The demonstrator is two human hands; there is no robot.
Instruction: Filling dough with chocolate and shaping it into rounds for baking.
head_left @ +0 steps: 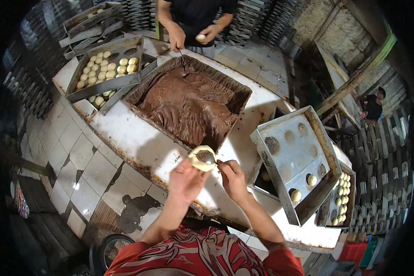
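My left hand (186,179) cups a flattened piece of pale dough (197,164) just below the large metal tub of chocolate-brown paste (175,106). My right hand (232,175) grips a small metal tool (207,157), whose rounded shiny head sits inside the dough. To my right a metal tray (287,152) holds a few pale dough balls (312,180). It rests tilted over another tray, near a further tray of balls (342,202).
A co-worker (193,25) stands across the white worktable (110,133), holding a tool and a pale ball. Stacked trays of dough balls (96,76) sit at the back left. Another person (372,103) is at the far right beside a wooden beam (349,83). A tyre (110,250) lies below.
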